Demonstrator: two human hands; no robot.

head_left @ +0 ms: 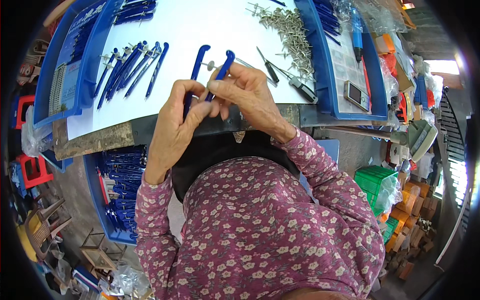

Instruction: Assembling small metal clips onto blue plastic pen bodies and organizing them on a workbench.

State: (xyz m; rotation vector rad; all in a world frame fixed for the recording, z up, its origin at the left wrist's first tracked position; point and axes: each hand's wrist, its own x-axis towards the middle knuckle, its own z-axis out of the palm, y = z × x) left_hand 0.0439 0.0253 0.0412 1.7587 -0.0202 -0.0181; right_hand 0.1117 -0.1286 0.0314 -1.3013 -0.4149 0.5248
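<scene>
Above the near edge of the white work surface [195, 25], both my hands are closed on slim blue plastic pieces with hooked tops. My left hand [172, 117] grips the left blue piece [199, 62], and my right hand [252, 97] pinches the right blue piece [226, 64]. Between the two pieces runs a small metal pin with a round disc [211, 65]; its ends meet or nearly meet them. My fingers cover the lower parts. To the left lies a group of similar blue pieces [131, 67], several with metal discs. Right of my hands lie dark-handled screwdrivers [302, 90].
A heap of metal disc pins [290, 32] lies at the far right. Blue trays flank the surface: a left tray [87, 65] and a right tray [327, 70] with a mobile phone [357, 95] and a blue tool [356, 35]. Below sits a bin of blue pieces [120, 185].
</scene>
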